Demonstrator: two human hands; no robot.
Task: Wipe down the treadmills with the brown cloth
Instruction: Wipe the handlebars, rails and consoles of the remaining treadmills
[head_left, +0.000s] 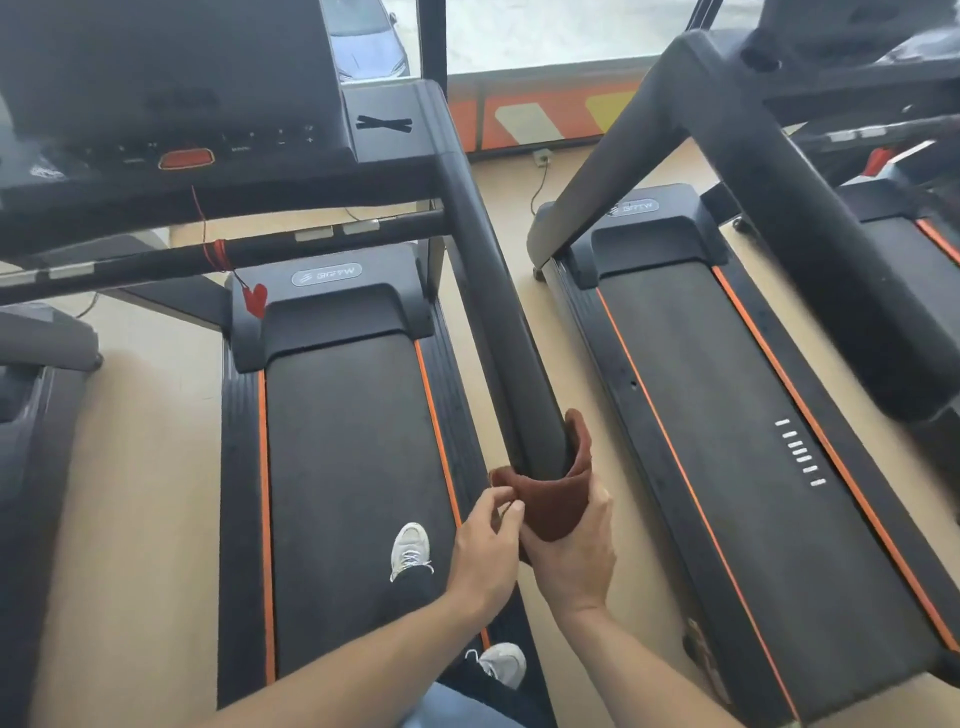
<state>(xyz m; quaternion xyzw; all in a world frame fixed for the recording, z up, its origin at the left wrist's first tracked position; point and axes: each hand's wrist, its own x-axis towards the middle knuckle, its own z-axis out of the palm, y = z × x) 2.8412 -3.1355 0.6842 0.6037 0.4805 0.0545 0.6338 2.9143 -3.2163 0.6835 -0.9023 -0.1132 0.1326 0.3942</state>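
Observation:
The brown cloth (556, 499) is wrapped around the near end of the right handrail (493, 291) of the black treadmill (343, 441) I stand on. My right hand (569, 551) grips the cloth from below and the right. My left hand (485, 545) pinches the cloth's left corner between thumb and fingers. A second black treadmill (727, 441) with orange stripes stands to the right.
My two white shoes (410, 551) rest on the belt. The console (171, 104) with an orange button and a red safety clip (254, 299) sit ahead. Another treadmill's edge (31, 415) is at the left. A strip of beige floor (566, 364) separates the machines.

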